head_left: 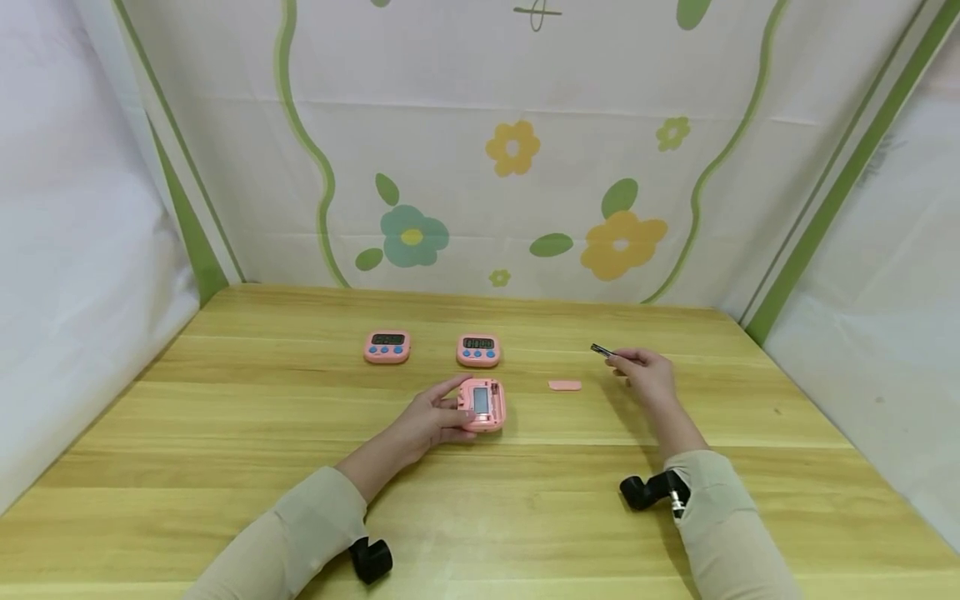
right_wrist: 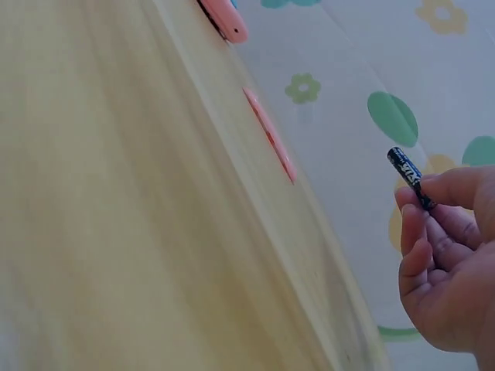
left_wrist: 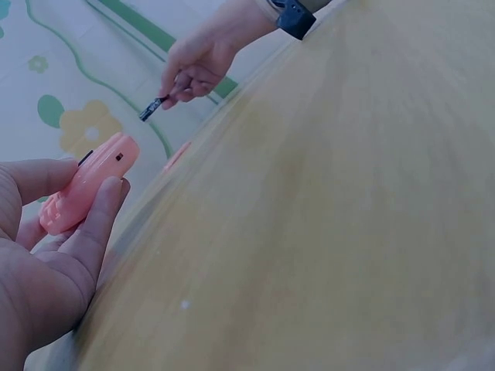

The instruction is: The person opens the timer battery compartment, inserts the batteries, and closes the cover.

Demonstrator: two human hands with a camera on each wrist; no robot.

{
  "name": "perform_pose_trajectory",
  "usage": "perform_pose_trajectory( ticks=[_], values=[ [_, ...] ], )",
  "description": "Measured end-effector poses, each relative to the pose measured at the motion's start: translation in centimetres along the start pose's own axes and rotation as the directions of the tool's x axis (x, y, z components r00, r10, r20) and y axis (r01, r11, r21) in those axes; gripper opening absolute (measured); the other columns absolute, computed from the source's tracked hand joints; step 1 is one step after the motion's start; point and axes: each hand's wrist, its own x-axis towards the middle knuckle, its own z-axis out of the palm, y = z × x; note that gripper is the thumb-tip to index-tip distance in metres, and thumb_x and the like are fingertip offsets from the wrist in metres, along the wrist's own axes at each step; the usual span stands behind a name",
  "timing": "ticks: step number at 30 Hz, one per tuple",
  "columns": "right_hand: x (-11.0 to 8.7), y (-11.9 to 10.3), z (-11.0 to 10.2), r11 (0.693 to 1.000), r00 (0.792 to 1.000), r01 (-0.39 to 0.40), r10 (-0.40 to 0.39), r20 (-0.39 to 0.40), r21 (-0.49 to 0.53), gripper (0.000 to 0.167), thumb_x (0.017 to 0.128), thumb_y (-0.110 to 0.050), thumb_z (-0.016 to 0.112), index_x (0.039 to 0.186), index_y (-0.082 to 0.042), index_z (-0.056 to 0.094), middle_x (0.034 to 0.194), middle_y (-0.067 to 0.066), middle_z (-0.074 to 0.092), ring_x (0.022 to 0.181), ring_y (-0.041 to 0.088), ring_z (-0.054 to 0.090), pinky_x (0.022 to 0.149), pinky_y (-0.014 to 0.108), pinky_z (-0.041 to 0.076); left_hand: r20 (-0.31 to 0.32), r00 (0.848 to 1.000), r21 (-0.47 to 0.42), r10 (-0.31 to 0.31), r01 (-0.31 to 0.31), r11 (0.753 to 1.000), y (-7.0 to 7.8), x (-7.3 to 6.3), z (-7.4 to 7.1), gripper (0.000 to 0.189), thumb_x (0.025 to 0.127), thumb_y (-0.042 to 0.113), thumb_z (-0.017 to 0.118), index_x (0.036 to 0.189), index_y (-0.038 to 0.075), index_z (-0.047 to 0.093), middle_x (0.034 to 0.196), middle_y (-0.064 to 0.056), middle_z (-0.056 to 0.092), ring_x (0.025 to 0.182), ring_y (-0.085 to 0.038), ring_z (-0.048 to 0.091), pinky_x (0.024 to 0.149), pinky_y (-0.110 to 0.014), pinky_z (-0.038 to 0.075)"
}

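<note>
My left hand (head_left: 429, 419) grips a pink digital timer (head_left: 492, 406) whose back faces up, with its battery slot bared along the right side. In the left wrist view the same timer (left_wrist: 90, 185) is seen edge-on between thumb and fingers. Off to the right, my right hand (head_left: 647, 377) pinches a small black battery (head_left: 601, 350) by one end, above the table. The right wrist view shows silver lettering on the battery (right_wrist: 407, 169). Between the two hands a flat pink battery cover (head_left: 565, 386) lies on the wood.
Two more pink timers, the left one (head_left: 387, 347) and the right one (head_left: 478, 351), lie face up behind the held timer, with blue buttons. A flower-printed cloth (head_left: 450, 167) hangs along the back edge of the wooden table (head_left: 525, 517).
</note>
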Motion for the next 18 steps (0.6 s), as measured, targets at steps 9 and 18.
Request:
perform_pose_trajectory(
  ticks=[9,18],
  values=[
    [-0.3,-0.8,1.7,0.979,0.986,0.108,-0.127,0.104,0.175,0.019,0.079,-0.018,0.063,0.091,-0.004,0.062,0.079,0.001,0.064,0.070,0.013,0.059,0.064,0.031,0.049,-0.010,1.000,0.000,0.005,-0.005,1.000,-0.2,0.2,-0.2,0.067,0.079,-0.006,0.056,0.136,0.012,0.027,0.106,-0.022,0.050,0.074,-0.023,0.059,0.071,-0.036,0.049],
    [-0.6,-0.4,4.2,0.954,0.959,0.129,-0.189,0.210,0.269,0.026,0.077,-0.022,0.066,0.094,-0.003,0.061,0.085,0.007,0.063,0.074,0.016,0.059,0.063,0.027,0.050,-0.019,1.000,-0.015,0.004,-0.004,1.000,-0.1,0.1,-0.1,0.066,0.079,-0.006,0.056,0.136,0.012,0.027,0.109,-0.022,0.050,0.076,-0.023,0.059,0.073,-0.037,0.049]
  ],
)
